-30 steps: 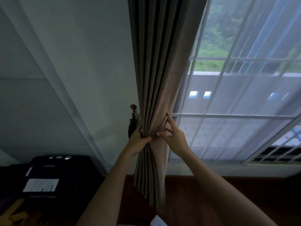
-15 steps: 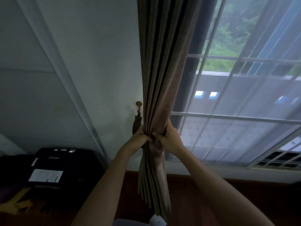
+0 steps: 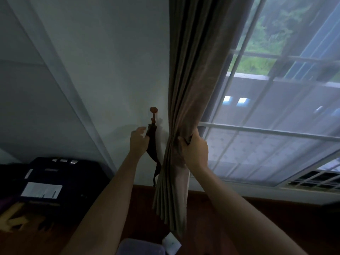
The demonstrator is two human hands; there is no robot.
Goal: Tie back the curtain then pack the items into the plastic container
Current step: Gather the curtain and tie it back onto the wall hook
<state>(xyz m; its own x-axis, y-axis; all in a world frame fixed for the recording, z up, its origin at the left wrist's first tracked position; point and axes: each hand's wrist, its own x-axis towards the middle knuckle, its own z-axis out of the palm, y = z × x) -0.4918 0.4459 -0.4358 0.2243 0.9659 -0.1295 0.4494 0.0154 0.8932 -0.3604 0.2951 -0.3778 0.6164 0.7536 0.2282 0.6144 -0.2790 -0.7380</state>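
A brown pleated curtain (image 3: 193, 70) hangs at the left edge of the window. My right hand (image 3: 195, 150) is shut on it and holds its folds bunched together at waist height. Left of it a dark tieback strap (image 3: 151, 142) hangs from a brown wall hook (image 3: 153, 110). My left hand (image 3: 138, 141) touches the strap near its top, fingers curled around it. The strap's lower end dangles behind the curtain edge. A purple container rim (image 3: 141, 245) shows at the bottom edge.
A white wall (image 3: 110, 61) stands left of the curtain. The window with a sheer screen (image 3: 266, 135) fills the right side. A black case (image 3: 55, 177) with a white label lies low on the left. A white tag (image 3: 172, 244) lies on dark wood below.
My left hand has let go of the curtain and moved left to the tieback strap. My right hand alone now holds the gathered curtain.
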